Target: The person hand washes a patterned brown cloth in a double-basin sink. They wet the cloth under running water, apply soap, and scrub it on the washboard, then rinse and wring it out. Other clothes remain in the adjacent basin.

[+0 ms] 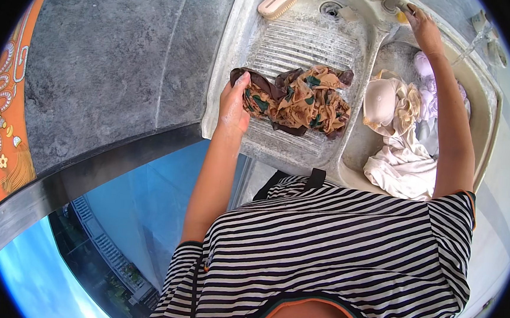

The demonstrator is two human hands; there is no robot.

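Head view: nearest is a black-and-white striped shirt [332,241]. Beyond it, in the right basin [480,110] of a pale sink [222,56], lie a crumpled white cloth [402,172], a beige cupped garment [381,103] and a lilac cloth [428,91]. In the left basin, the patterned cloth [309,104] rests bunched on the ribbed washboard [301,41] — tan-orange with dark green patches and dark brown edging, its surface deeply creased and its far end rumpled into a thick heap toward the divider. The left hand [233,105], with whitish suds on it, grasps the cloth's left end, thumb pressed over the brown edge. A grey desk [109,48] spreads to the left, with an orange printed mat [7,165] at its side. Farther off are a pink-backed brush [278,2] and a round drain [330,9]. The right hand [425,32] stretches to the faucet [391,2], its fingers at the handle — whether clenched, I cannot tell.
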